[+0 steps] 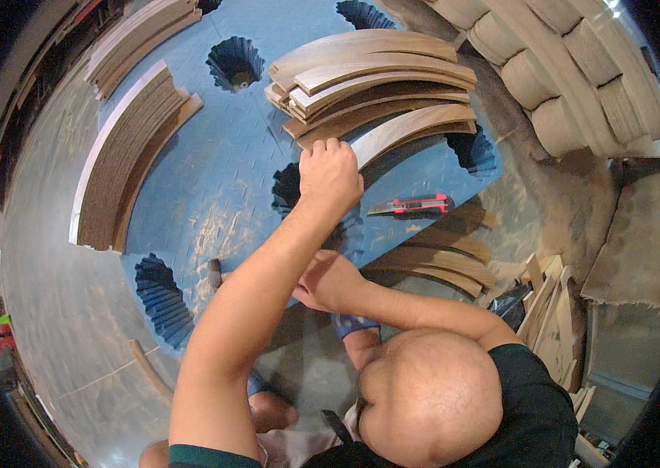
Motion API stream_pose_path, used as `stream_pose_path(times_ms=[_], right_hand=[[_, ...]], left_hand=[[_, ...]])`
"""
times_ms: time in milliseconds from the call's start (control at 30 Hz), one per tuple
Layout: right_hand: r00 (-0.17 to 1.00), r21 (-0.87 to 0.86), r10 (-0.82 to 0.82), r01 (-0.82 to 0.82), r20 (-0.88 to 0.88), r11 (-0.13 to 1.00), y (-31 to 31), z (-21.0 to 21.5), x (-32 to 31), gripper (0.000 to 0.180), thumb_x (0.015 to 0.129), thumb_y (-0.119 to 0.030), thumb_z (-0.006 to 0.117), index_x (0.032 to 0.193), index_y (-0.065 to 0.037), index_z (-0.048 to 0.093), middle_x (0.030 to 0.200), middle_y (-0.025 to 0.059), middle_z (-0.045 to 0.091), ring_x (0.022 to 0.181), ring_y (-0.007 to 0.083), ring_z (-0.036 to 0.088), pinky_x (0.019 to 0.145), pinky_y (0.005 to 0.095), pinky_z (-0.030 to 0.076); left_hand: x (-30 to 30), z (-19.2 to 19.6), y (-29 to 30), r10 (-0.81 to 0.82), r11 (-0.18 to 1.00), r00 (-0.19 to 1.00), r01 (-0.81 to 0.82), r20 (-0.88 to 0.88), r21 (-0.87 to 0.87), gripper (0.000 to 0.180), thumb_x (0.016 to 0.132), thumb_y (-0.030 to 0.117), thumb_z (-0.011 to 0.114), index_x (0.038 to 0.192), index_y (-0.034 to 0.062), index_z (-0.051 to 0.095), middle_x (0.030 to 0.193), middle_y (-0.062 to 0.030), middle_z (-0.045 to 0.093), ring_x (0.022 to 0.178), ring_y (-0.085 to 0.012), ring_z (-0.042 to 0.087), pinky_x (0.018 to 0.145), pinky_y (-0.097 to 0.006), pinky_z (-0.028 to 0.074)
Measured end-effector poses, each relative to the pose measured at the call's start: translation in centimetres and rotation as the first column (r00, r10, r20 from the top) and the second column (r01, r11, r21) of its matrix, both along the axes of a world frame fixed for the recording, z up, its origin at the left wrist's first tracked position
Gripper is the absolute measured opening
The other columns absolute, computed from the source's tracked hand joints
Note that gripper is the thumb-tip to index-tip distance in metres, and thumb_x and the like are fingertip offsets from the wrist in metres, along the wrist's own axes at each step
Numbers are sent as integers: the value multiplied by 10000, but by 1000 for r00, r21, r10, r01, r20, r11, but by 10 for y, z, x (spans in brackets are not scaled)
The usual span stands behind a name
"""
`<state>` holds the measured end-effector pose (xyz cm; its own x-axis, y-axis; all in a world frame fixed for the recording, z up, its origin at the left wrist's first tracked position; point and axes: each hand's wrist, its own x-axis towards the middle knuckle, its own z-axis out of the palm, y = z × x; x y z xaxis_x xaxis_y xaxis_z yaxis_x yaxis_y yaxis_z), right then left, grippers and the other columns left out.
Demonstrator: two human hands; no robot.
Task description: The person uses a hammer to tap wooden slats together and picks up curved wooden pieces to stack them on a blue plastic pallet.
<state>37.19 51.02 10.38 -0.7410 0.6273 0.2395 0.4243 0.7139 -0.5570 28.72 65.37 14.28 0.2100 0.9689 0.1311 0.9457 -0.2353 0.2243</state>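
Observation:
My left hand is closed at the left end of a curved wooden slat, its fingers curled and the thumb side hidden. That slat arcs to the right, just in front of a pile of curved slats. My right hand is closed below the left forearm at the near edge of the blue worktable. A hammer shows its dark head left of that forearm. Its handle lines up with my right hand, though the forearm hides the middle. A red and black utility knife lies to the right, blade out.
Dark ribbed openings pierce the blue surface. Two stacks of curved slats stand at the left. More slats sit below the table's right edge. Stacked wood rises at the far right, with offcuts nearer me.

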Motion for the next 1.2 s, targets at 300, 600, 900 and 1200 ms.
stream_pose_path(times_ms=[300,600,900,1200], right_hand=[[999,94,-1,6,-48,996,1,1,-3,196,1034,-290,767,1128,-118,762,1101,115,747,994,312,749,817,449,646],[998,95,-1,7,-58,995,2,1,-2,276,1043,-311,762,1238,-116,752,1154,106,742,999,315,754,812,448,645],[1000,47,-5,4,22,999,1,8,-4,346,1038,-318,762,1331,-134,754,1117,117,719,940,324,749,790,457,644],[1000,-7,-6,6,-31,1000,1,13,-10,313,1041,-289,752,1302,-119,785,1088,122,724,926,322,744,791,463,642]], left_hand=[[-11,5,-1,102,976,987,-76,122,-206,495,919,310,826,1226,-22,625,1222,-276,789,1124,-449,797,938,-573,662],[-14,19,-8,30,988,990,-9,136,-151,547,958,418,857,1315,65,639,1229,-219,761,1075,-449,794,870,-565,663],[-29,47,6,-186,976,979,176,77,125,549,949,343,881,1376,100,638,1178,-161,757,1055,-410,799,840,-541,672],[-59,50,103,-143,895,987,98,70,436,573,896,303,904,1381,81,694,1346,-165,767,1209,-400,760,987,-524,636]])
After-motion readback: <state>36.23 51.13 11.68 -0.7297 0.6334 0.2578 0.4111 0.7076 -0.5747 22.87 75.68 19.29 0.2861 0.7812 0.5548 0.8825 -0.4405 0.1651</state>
